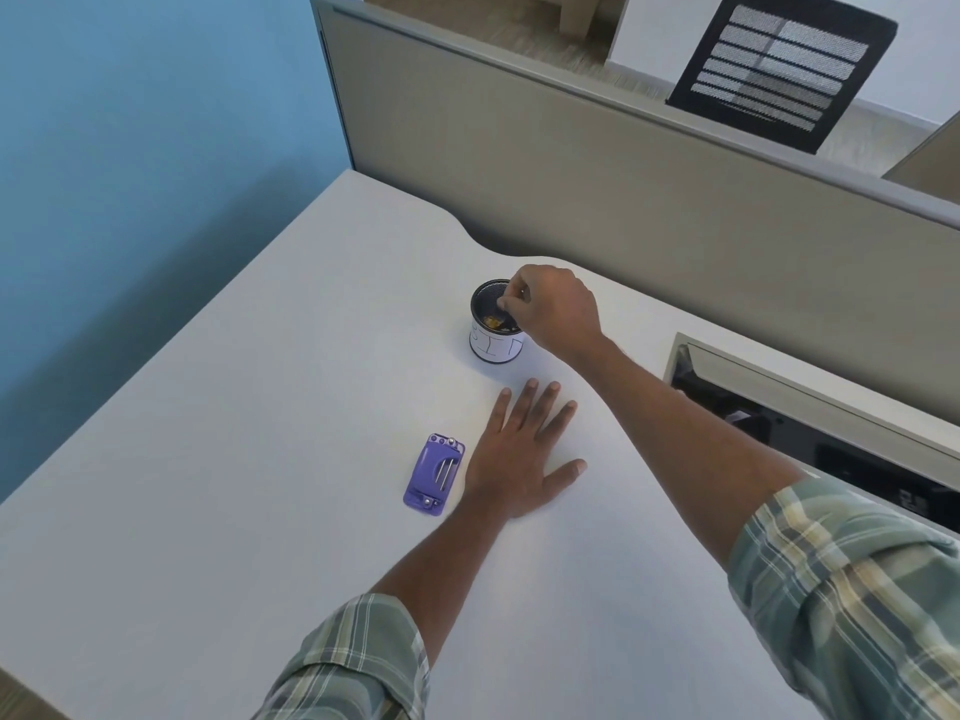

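Black mesh cup (496,350) stood upright on the counter (260,459), at 12 o'clock from the left hand (514,459) and apart from it. Right hand (558,309) hung over the cup's mouth, coming in from 4 o'clock. Its grip was nearly closed, fingertips bunched just inside the rim; could not tell whether anything small was pinched there. Left hand lay flat, fingers spread, holding nothing. Purple tool (434,475) lay just beside it at 9 o'clock.

Risks, as judged:
- Nothing braced the cup. A knuckle catching the rim on the way out could tip it toward 9 o'clock and spill the contents.
- A release off-centre could bounce a piece off the rim onto the counter.

Cup's look: a small cylinder with a dark mesh wall, looking light. A white paper band round the outside was hand-lettered, apparently "BIN". Gold-coloured bits (493,321) lay at the bottom, too small to name.
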The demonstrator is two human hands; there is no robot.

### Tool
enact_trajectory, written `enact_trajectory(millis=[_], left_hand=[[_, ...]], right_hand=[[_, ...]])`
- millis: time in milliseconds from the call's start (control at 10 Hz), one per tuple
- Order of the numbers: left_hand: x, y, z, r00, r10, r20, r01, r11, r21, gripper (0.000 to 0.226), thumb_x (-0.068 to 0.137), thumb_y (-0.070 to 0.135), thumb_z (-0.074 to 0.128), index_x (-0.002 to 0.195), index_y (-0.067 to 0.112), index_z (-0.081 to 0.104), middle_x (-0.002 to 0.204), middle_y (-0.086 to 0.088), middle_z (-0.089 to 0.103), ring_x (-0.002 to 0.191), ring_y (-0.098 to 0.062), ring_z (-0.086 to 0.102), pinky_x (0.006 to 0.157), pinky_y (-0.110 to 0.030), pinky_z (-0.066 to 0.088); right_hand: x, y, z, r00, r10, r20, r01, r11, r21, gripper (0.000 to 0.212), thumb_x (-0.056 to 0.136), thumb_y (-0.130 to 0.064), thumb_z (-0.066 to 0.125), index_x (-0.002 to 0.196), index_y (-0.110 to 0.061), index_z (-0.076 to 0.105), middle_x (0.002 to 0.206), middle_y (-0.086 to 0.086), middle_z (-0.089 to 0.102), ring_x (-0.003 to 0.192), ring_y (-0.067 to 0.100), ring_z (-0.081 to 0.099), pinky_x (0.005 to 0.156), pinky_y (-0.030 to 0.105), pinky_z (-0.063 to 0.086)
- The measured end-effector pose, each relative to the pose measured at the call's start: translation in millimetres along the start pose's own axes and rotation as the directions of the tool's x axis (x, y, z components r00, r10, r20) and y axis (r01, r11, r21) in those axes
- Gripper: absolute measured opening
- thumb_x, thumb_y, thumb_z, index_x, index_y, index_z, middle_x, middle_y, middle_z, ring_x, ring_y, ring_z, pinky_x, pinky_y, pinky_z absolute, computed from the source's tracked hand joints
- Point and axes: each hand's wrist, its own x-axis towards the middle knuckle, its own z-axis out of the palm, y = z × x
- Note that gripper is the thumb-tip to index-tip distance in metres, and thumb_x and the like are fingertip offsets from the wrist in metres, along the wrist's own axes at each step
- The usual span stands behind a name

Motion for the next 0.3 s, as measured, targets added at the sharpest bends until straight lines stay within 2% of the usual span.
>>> enact_trajectory(millis=[100, 200, 300], left_hand=[[1, 2, -3, 1.0, 0.015, 0.004, -0.015, 1.0, -0.005, 0.083, 0.107, 0.075, 0.028, 0.176, 0.029, 0.016, 0.187, -0.002, 0.003, 0.174, -0.028, -0.002, 0.139, -0.059, 0.008], [0, 2, -5, 1.0, 0.013, 0.01, -0.013, 1.0, -0.009, 0.083, 0.108, 0.074, 0.026, 0.176, 0.029, 0.015, 0.187, -0.002, 0.003, 0.174, -0.028, -0.002, 0.139, -0.058, 0.007], [-2, 2, -7, 1.0, -0.001, 0.023, 0.001, 1.0, 0.017, 0.083, 0.108, 0.073, 0.026, 0.177, 0.029, 0.015, 0.187, -0.002, 0.003, 0.174, -0.028, -0.003, 0.139, -0.058, 0.006]], right_hand=[[-3, 1, -6, 1.0, 0.002, -0.027, -0.002, 1.0, 0.018, 0.015, 0.1, -0.028, 0.063, 0.099, -0.019, 0.075, 0.093, -0.006, 0.072, 0.091, 0.028, 0.068, 0.064, 0.03, 0.041], [-20, 6, -13, 0.993, 0.03, -0.112, -0.017, 0.993, 0.114, 0.036, 0.103, -0.019, 0.047, 0.13, -0.019, 0.071, 0.127, 0.0, 0.075, 0.111, 0.028, 0.069, 0.083, 0.036, 0.049], [-33, 18, -17, 0.985, 0.071, -0.16, -0.034, 0.975, 0.221, 0.047, 0.106, -0.019, 0.043, 0.151, -0.018, 0.056, 0.138, 0.001, 0.07, 0.117, 0.025, 0.067, 0.09, 0.038, 0.049]])
